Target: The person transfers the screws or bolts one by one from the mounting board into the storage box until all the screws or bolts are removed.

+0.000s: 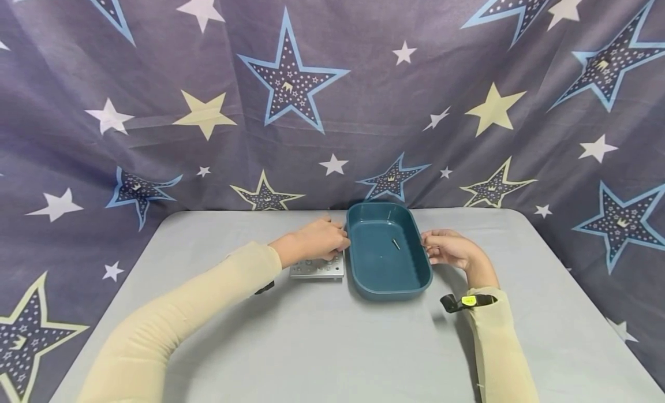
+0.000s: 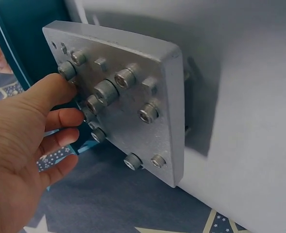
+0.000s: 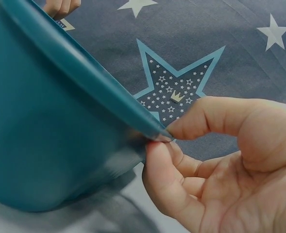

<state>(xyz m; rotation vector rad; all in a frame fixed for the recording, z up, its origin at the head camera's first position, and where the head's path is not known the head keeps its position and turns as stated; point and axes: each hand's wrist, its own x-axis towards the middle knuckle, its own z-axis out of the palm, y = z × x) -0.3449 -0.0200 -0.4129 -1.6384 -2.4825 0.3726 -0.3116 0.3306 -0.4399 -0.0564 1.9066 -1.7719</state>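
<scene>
Behind everything hangs a starred cloth (image 1: 389, 126), and in front of it lies the pale surface (image 1: 332, 345). The bin (image 1: 376, 270) is the biggest thing resting there, its far end close to the surface's far edge. The likeliest trouble with it is a tip or a slide: the right hand (image 1: 452, 250) pinches the rim on one long side only, so a lift or tug could tilt the bin, and a shove away could push its far end over the edge.

The plate (image 2: 126, 131) stands on the surface just left of the bin. Metal stubs (image 2: 187, 130) show beneath it, so it may rock or skid if pressed at one side; no second hand steadies it (the right one is busy with the bin).

Of the hands, the right has its grip clamped on the rim, thumb against fingers. The left hand (image 1: 321, 238) reaches over the plate, its grip at the bolts (image 2: 106, 92) by the bin-side edge; whether thumb and finger have come together on one cannot be told, as the tips are hidden. With heads so crowded, the fingers could catch a neighbour, or let a bolt slip and roll away.

The plate bears many bolts of mixed sizes. The bin holds one small metal pin (image 1: 396, 243), seemingly loose on its floor, which would slide if the bin tipped.
</scene>
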